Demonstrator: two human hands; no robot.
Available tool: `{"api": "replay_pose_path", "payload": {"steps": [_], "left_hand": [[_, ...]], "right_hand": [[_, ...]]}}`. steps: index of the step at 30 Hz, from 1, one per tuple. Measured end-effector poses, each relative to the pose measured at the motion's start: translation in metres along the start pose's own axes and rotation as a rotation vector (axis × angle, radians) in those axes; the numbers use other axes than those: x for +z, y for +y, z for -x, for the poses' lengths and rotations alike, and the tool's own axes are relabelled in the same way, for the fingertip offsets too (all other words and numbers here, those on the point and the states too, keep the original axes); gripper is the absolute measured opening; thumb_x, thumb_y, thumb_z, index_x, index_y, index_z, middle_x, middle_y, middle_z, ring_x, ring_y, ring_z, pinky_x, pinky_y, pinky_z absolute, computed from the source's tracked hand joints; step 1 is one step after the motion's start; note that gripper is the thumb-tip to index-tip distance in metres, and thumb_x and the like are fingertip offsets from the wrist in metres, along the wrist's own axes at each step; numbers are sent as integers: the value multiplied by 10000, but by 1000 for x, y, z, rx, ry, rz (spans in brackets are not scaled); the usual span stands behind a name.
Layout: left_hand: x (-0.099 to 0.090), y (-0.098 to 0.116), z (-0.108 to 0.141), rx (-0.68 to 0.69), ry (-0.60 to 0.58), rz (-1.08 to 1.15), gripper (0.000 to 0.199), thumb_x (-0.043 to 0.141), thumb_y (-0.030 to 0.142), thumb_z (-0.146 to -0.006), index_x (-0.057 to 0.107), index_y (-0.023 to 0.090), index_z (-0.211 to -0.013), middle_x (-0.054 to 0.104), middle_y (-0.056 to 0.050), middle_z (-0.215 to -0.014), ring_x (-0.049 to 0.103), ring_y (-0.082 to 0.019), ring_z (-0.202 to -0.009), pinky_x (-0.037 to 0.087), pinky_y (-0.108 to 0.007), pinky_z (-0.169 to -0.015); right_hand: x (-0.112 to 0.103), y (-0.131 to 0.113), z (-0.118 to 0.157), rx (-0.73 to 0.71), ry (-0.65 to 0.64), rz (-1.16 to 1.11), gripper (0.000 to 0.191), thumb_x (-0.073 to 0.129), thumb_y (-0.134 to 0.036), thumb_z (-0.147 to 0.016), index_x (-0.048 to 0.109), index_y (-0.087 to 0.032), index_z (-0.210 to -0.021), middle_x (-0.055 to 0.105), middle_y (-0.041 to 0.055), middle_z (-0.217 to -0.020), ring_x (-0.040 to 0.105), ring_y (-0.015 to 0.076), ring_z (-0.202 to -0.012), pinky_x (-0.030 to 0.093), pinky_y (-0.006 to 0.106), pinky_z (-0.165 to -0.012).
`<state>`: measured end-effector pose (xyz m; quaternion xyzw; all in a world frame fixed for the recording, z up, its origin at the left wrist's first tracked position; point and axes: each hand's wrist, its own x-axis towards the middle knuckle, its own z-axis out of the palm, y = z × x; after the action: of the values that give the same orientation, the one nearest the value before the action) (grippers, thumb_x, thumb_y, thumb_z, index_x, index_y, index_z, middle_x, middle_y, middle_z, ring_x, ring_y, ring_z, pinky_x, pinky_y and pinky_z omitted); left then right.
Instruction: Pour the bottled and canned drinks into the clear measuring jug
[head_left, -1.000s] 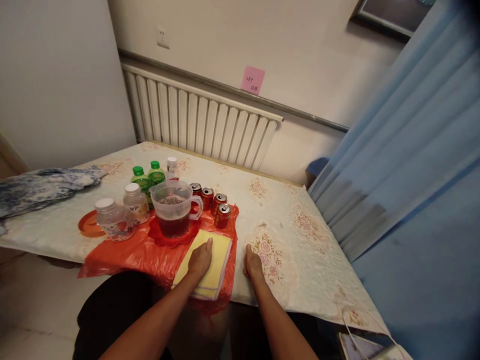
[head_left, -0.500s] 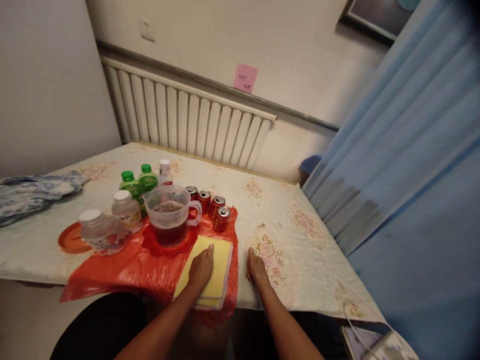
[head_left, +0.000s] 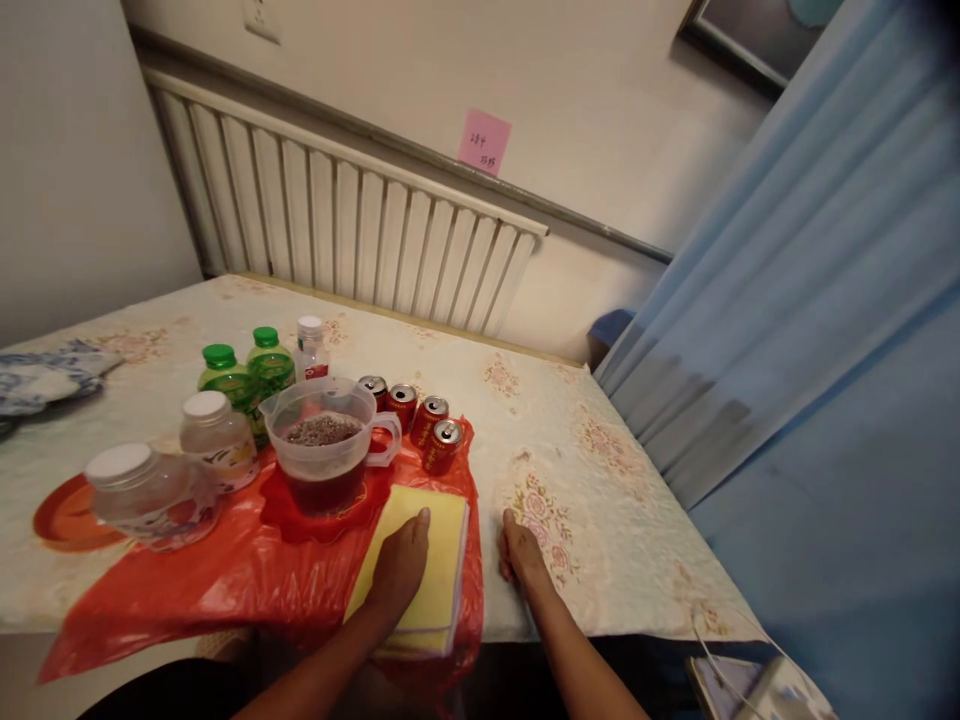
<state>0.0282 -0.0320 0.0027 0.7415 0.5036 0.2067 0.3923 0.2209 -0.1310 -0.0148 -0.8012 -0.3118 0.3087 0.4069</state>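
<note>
My left hand (head_left: 403, 562) rests over a stack of yellow sheets (head_left: 440, 570), thumb on top and fingers curled in, gripping nothing that I can see. To its right, my right hand (head_left: 523, 550) is closed in a loose fist at the table's front edge, holding nothing visible. Whether the sheets are paper or cloth is unclear. They lie on a red plastic bag (head_left: 225, 585). Beyond them stands a clear measuring jug (head_left: 322, 455) of dark, foamy liquid on a red scalloped dish (head_left: 289, 515). Several red drink cans (head_left: 431, 420) are lined up right of the jug.
Two white-lidded jars (head_left: 154, 500), two green-capped bottles (head_left: 229, 380) and a small white-capped bottle (head_left: 311, 350) stand left of the jug. An orange lid (head_left: 64, 515) lies farther left, near a patterned cloth (head_left: 45, 378). A blue curtain (head_left: 750, 300) borders the flowered tablecloth (head_left: 630, 560).
The view has shifted, so the jars, jug and bottles appear lower and farther left. Both hands keep nearly the same pose and place.
</note>
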Motion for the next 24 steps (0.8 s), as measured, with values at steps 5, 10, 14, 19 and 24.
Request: {"api": "replay_pose_path", "payload": {"steps": [5, 10, 14, 19, 24], "left_hand": [[-3, -5, -1, 12, -53, 143, 492, 203, 424, -990, 562, 222, -721, 624, -37, -610, 622, -202, -626, 470, -315, -627], [-10, -7, 3, 14, -100, 278, 508, 194, 499, -974, 496, 241, -659, 569, -13, -560, 575, -191, -573, 454, -314, -593], [-13, -8, 9, 60, -151, 349, 416, 260, 477, -945, 453, 238, -664, 540, 13, -588, 539, -165, -576, 420, -287, -573], [-18, -8, 8, 239, -164, 326, 244, 422, 368, -869, 442, 223, -674, 538, 25, -663, 519, -152, -662, 396, -264, -636], [-24, -10, 1, 299, -108, 296, 90, 491, 268, -826, 543, 209, -783, 612, -12, -782, 572, -167, -736, 435, -266, -696]], "right_hand": [[1, -1, 4, 3, 15, -36, 688, 183, -704, -929, 356, -252, -440, 372, -23, -313, 360, 122, -313, 313, 246, -407], [2, -7, 8, 9, 4, -61, 650, 178, -723, -904, 382, -251, -507, 392, -33, -336, 361, 120, -315, 296, 242, -399], [6, -27, -2, -114, 72, 7, 463, 495, -646, -813, 450, -239, -599, 463, -50, -395, 448, 132, -367, 356, 248, -427], [27, -70, -30, -319, 220, 1, 477, 730, -399, -650, 618, -180, -1059, 702, 37, -846, 666, 197, -738, 538, 293, -665], [54, -113, -54, -461, 216, -5, 821, 788, -359, -591, 501, -170, -1336, 635, 123, -1245, 650, 252, -1015, 555, 335, -796]]}}
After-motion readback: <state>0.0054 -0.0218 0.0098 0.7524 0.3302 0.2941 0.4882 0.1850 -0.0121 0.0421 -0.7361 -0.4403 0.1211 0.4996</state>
